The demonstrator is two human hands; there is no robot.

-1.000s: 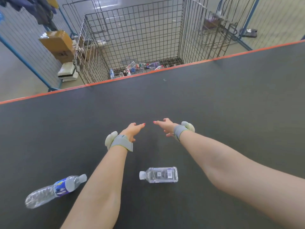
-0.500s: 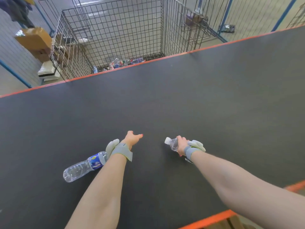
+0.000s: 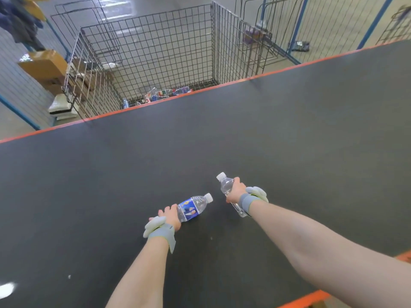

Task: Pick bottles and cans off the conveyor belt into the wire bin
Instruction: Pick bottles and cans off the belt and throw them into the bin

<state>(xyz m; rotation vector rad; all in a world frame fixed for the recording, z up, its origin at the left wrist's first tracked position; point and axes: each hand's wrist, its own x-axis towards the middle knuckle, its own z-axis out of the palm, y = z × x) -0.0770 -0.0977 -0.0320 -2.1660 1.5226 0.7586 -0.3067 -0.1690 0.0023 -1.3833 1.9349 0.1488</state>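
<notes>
Labelled bottle (image 3: 192, 207) clamped in left grip (image 3: 170, 217), clear bottle (image 3: 226, 186) in right grip (image 3: 236, 192), arms (image 3: 142, 274) extended

A clear plastic bottle with a blue label and white cap (image 3: 193, 207) is gripped at its base by the left hand (image 3: 170, 215), low over the near middle of the dark grey, orange-edged conveyor belt (image 3: 222, 141), cap pointing far-right. Just right of it, the right hand (image 3: 236, 192) holds a smaller clear plastic bottle with a white cap (image 3: 226, 185), cap pointing far-left. Beyond the belt's far edge stands the tall black wire bin (image 3: 155, 47), with a few discarded bottles (image 3: 164, 94) on its floor.

Cardboard box (image 3: 43, 63) at far left, perhaps dark clothing (image 3: 20, 25) above it, blue-framed fence (image 3: 329, 30) behind
</notes>
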